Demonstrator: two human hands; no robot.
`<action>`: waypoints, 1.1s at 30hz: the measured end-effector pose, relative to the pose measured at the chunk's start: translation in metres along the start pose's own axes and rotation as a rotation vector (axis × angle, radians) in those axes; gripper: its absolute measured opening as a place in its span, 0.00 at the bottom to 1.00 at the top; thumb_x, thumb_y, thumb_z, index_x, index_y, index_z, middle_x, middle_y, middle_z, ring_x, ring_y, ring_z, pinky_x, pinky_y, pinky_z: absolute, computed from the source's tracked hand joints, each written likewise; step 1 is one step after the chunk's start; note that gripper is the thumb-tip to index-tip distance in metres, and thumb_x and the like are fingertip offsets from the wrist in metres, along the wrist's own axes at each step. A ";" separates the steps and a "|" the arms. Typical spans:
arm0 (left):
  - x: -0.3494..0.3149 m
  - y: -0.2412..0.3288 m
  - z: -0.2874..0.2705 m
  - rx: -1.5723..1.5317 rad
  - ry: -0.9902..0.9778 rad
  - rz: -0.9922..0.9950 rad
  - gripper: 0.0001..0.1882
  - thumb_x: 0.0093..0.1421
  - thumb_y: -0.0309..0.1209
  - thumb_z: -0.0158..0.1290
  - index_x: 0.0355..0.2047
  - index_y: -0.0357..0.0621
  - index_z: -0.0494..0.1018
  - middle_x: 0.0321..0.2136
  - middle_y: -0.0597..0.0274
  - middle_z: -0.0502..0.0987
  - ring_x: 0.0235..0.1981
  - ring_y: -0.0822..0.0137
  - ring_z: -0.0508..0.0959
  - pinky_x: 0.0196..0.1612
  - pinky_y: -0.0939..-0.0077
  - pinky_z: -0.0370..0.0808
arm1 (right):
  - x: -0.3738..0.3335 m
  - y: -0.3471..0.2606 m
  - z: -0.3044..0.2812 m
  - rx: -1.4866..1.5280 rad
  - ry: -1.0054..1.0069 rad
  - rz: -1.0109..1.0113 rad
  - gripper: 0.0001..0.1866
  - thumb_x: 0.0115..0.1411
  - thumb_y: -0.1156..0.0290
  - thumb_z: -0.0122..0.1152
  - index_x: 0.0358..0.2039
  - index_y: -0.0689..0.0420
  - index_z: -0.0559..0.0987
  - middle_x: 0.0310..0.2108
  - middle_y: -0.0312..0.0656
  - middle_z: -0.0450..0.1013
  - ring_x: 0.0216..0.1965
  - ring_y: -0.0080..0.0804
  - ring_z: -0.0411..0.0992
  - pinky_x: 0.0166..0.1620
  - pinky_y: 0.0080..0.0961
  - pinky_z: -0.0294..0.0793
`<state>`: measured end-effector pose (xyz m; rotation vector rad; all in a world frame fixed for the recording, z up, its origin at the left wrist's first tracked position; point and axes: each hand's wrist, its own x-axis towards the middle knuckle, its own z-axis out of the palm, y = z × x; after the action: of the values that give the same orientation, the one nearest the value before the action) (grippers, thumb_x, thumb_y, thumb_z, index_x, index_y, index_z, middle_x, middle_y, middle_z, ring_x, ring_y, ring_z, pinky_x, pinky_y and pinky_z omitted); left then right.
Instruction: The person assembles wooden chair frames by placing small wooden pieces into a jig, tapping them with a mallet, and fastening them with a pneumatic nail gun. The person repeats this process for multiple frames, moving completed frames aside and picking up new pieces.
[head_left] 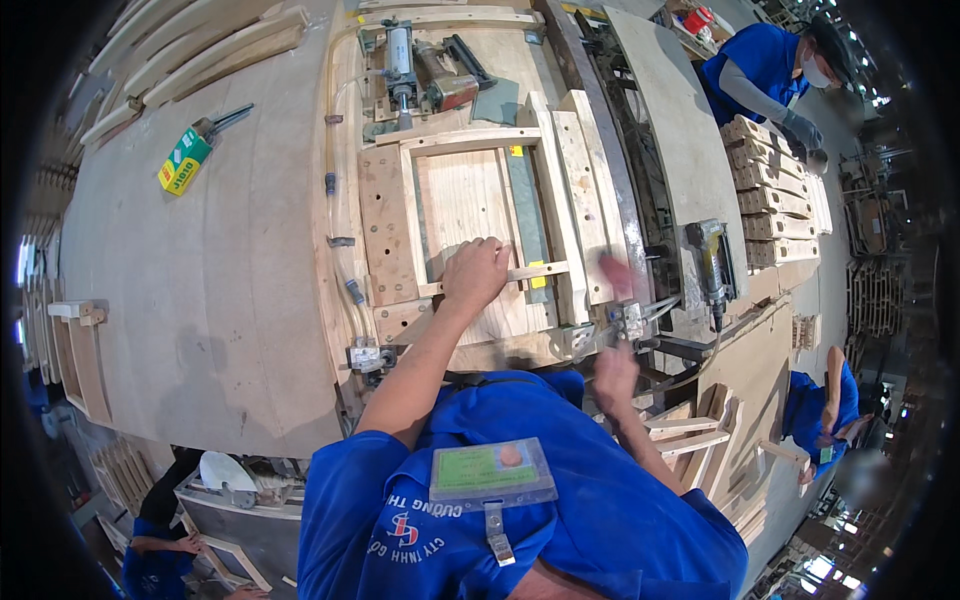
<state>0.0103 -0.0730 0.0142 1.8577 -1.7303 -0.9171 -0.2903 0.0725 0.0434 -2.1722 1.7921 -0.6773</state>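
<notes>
A light wooden frame (408, 220) of narrow rails lies in a wooden jig (385, 225) on the bench before me. My left hand (475, 272) is closed over the frame's near rail, its fingers curled. To the right, my right hand (615, 375) is a blurred fist beside a metal pneumatic valve (630, 320). A smeared reddish shape (615, 275) shows just beyond it, over the jig's right-hand block; whether the hand holds it is unclear. A metal air cylinder (400, 60) points at the frame's far side.
Nail guns (445, 80) lie beyond the frame; another nail gun (710, 265) rests at right. A green-yellow box (186, 160) sits on the left board. Stacked wooden parts (775, 195) stand at right, near a co-worker (755, 75). Air hoses (335, 210) run along the jig.
</notes>
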 end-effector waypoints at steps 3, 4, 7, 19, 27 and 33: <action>0.005 -0.001 -0.004 0.048 0.005 -0.037 0.20 0.71 0.43 0.50 0.44 0.40 0.82 0.41 0.45 0.83 0.46 0.45 0.82 0.52 0.49 0.78 | 0.039 -0.051 -0.018 0.376 -0.240 0.349 0.21 0.76 0.55 0.49 0.39 0.64 0.75 0.21 0.45 0.71 0.24 0.31 0.72 0.28 0.38 0.70; 0.003 -0.005 -0.006 0.045 0.013 -0.042 0.20 0.71 0.43 0.50 0.44 0.40 0.81 0.41 0.45 0.83 0.47 0.45 0.82 0.52 0.49 0.78 | 0.073 -0.068 -0.039 0.442 -0.262 0.288 0.21 0.75 0.56 0.49 0.37 0.64 0.75 0.19 0.41 0.69 0.24 0.26 0.68 0.28 0.33 0.69; -0.001 -0.013 -0.001 0.043 0.047 -0.044 0.19 0.71 0.45 0.50 0.42 0.42 0.82 0.41 0.47 0.84 0.45 0.45 0.83 0.51 0.49 0.78 | 0.157 -0.124 -0.077 0.714 -0.064 0.063 0.21 0.77 0.54 0.49 0.34 0.59 0.74 0.20 0.30 0.65 0.22 0.14 0.61 0.24 0.20 0.61; -0.001 0.012 -0.001 0.008 0.019 0.005 0.18 0.70 0.42 0.51 0.42 0.38 0.81 0.38 0.43 0.82 0.43 0.43 0.83 0.48 0.48 0.81 | 0.250 -0.018 0.094 0.378 -0.117 0.438 0.25 0.77 0.52 0.46 0.31 0.61 0.74 0.23 0.43 0.68 0.28 0.40 0.70 0.37 0.38 0.72; -0.007 -0.018 0.006 0.040 0.152 -0.007 0.16 0.69 0.42 0.53 0.41 0.43 0.81 0.36 0.47 0.84 0.39 0.43 0.83 0.45 0.49 0.80 | 0.287 -0.189 0.003 0.901 -0.127 -0.099 0.20 0.78 0.54 0.51 0.32 0.56 0.71 0.23 0.28 0.63 0.25 0.13 0.57 0.27 0.19 0.58; 0.001 0.011 -0.009 0.105 -0.079 -0.092 0.21 0.72 0.45 0.48 0.50 0.44 0.81 0.47 0.48 0.83 0.50 0.48 0.83 0.54 0.51 0.79 | 0.292 -0.133 0.122 0.332 -0.158 -0.279 0.22 0.76 0.53 0.51 0.37 0.63 0.74 0.24 0.56 0.72 0.27 0.56 0.72 0.33 0.40 0.72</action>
<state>0.0094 -0.0764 0.0281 2.0084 -1.7838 -0.9638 -0.0751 -0.1943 0.0572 -2.1905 1.2123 -0.7749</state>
